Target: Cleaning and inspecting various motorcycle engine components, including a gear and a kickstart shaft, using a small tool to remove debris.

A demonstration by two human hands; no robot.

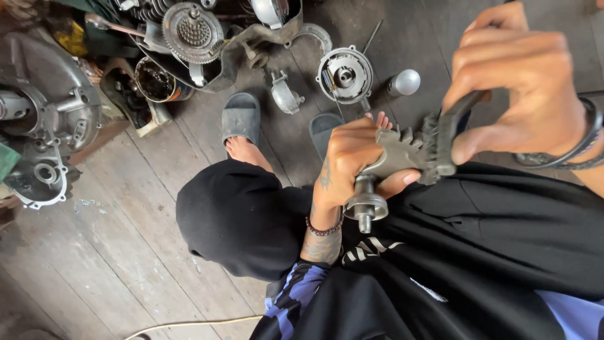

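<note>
We are seeing few packages here: a round can with a dark inside and an orange-and-blue band is standing at the far left, beside a yellow wrapper lying farther left. Its label is too small to tell.

We are holding a grey gear on a short steel shaft over our lap, near the middle of the view. Its teeth are blocky and dull, and the shaft is ending in a round collar and a thin tip pointing toward us. Our left hand is closing around the gear from the left, thumb underneath. Our right hand is gripping a dark toothed part, which is touching the gear's right edge; a black band is sitting on that wrist.

On the plank floor farther away, a round stator plate is lying beside a silver knob, with a sprocket to the far left and a grey engine case at the left edge. Our foot is resting in a grey sandal.
</note>
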